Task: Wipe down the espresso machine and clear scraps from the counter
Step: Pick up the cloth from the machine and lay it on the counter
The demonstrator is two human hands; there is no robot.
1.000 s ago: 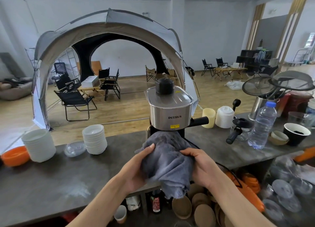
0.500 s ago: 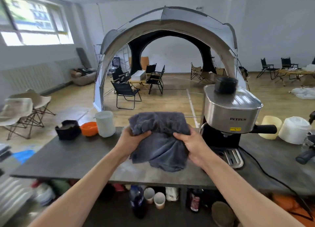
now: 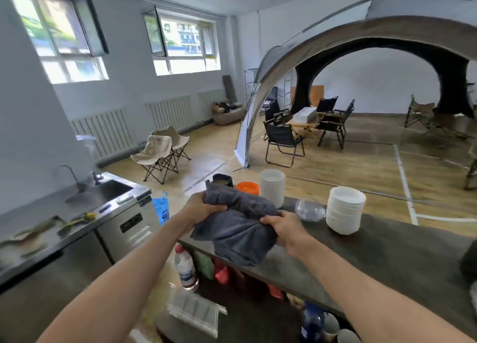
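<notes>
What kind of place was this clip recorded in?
Probably an indoor camping-themed cafe or showroom, with a service counter: a large arched tent stands on the wood floor among folding camp chairs, and stacked white bowls sit on the counter.

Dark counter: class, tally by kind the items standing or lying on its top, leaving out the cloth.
White bowl stacks: 2
Orange bowl: 1
Black container: 1
Clear plastic bottle, lying down: 1
Total: 5

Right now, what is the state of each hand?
Left hand: closed, holding the cloth.
Right hand: closed, holding the same cloth.
</notes>
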